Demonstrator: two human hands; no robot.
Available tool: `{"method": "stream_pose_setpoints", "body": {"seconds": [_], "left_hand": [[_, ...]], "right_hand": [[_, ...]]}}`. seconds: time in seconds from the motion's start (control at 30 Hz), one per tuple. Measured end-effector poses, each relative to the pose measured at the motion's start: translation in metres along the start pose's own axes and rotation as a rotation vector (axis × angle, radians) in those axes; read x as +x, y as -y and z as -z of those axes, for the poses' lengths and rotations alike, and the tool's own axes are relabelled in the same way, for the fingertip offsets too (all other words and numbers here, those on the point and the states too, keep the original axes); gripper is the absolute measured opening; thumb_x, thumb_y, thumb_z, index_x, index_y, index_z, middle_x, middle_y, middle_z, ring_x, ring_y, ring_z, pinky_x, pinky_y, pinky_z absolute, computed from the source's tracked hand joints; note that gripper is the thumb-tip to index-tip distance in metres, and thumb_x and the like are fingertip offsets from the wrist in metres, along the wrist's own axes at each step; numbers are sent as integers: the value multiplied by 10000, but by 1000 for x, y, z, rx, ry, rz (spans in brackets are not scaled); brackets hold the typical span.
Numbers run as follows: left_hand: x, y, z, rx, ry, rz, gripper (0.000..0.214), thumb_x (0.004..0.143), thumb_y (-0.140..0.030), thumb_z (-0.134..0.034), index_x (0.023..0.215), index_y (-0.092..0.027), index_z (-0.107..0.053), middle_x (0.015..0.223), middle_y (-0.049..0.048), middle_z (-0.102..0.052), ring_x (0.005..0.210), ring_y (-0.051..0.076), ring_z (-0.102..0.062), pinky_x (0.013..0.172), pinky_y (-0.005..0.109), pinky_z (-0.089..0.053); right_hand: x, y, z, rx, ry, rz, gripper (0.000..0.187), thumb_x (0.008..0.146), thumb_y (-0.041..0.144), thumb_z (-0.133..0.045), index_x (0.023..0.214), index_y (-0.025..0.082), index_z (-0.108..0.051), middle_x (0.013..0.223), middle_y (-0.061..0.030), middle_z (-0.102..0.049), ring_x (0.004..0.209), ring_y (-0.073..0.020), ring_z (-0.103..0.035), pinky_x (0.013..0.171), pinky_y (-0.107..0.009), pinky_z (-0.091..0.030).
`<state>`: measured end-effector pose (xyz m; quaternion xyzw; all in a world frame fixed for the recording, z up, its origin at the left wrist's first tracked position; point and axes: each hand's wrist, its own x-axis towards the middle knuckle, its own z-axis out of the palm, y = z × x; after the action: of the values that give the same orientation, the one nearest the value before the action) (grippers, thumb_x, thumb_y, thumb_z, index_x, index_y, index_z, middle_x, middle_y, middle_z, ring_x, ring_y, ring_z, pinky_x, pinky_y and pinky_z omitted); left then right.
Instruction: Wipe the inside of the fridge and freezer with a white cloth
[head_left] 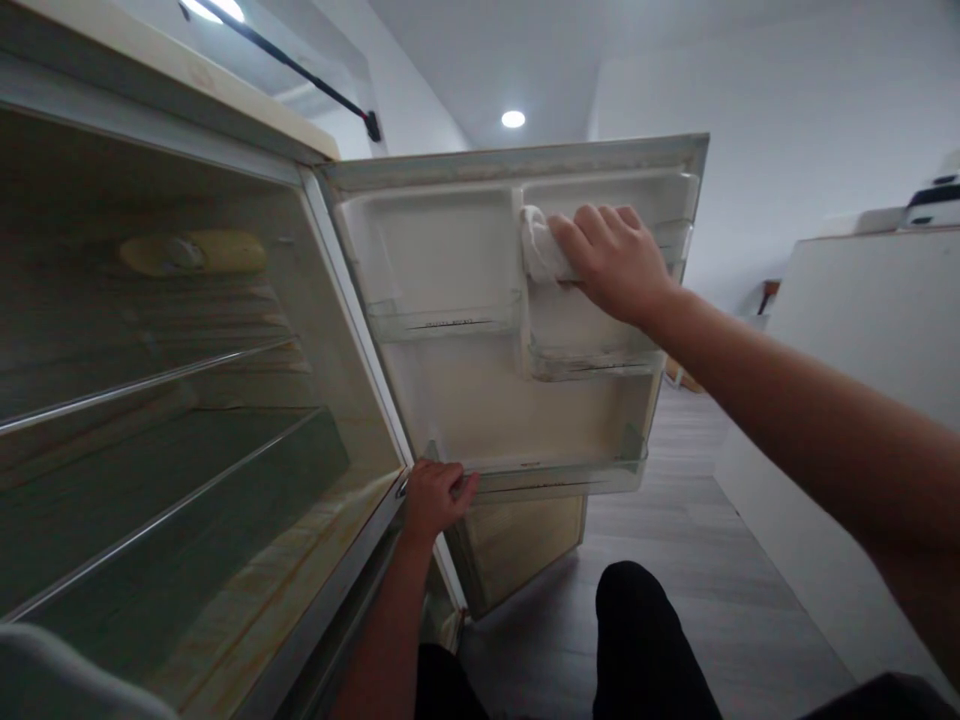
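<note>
An open refrigerator door (pixel 487 400) faces me, its inner side lined with clear shelves. Up at its divided upper part, my right hand (pixel 619 260) is closed around a crumpled white cloth (pixel 544 248), which presses on the door's liner beside the middle divider. Low on the hinge side, my left hand (pixel 436 500) curls its fingers at the left end of the bottom door shelf (pixel 562 482). The shelf end under those fingers is partly hidden. A shorter clear shelf (pixel 592 365) lies below my right hand, and another shelf (pixel 446 322) is to its left.
On the left, the refrigerator compartment (pixel 322 250) stands open, with glass shelves (pixel 157 380) and brownish stains on its floor (pixel 247 620). Below is a second open door (pixel 525 550). My knee (pixel 645 630) is close to it. A white cabinet (pixel 877 330) stands at the right.
</note>
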<state>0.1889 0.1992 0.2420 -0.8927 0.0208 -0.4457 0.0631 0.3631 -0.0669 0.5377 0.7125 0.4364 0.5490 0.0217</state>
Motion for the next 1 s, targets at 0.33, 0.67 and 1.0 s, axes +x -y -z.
{"method": "stream_pose_setpoints", "body": {"seconds": [0.33,0.67,1.0], "left_hand": [[-3,3,-3,-20,-60,-4,405,933,-401,-589,582,-237,-473,509,-29,-562,549,175,-567,694,361,-372],[-8,7,3,-43,-39,12,433,945,-419,-541,565,-237,-440,501,-34,-546,536,168,-549,689,354,-378],[-8,8,2,-41,-37,7,422,941,-420,-554,570,-236,-469,509,-29,-561,554,171,-567,690,345,-374]], "right_hand": [[-86,-70,4,139,64,406,505,1070,160,-334,1565,247,-392,1594,-92,-406,1514,-266,-283,1224,-515,-266],[-29,-13,-33,134,272,591,396,996,308,-520,1293,75,-639,1452,-204,-511,1222,-340,-531,966,-464,-463],[-39,-10,-24,20,346,368,340,868,188,-624,1199,117,-657,1275,-202,-599,1166,-344,-530,831,-401,-434]]}}
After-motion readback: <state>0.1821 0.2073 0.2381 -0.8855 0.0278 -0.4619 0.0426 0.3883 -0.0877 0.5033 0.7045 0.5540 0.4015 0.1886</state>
